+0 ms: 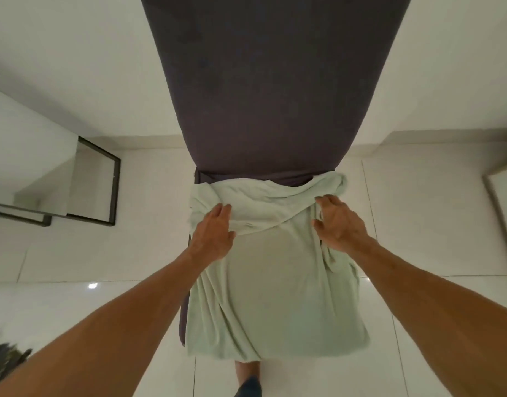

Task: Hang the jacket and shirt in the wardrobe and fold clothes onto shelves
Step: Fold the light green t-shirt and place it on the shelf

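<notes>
- Now the left hand [215,233] lies flat on the pale green garment [275,282], fingers together and extended, pressing its bunched upper fold near the left edge of the dark purple board [255,96].
- Opposite it, the right hand [336,224] is half open, fingers curled loosely, touching the gathered cloth at the board's right edge; whether it pinches any fabric I cannot tell.
- That garment drapes over the near end of the board and hangs toward the white tiled floor [418,224].
- Judging by this, the step in hand is folding: laying the piece out.
- Next, the bunched top edge needs pulling flat and square before any fold, both hands drawing outward evenly.
</notes>
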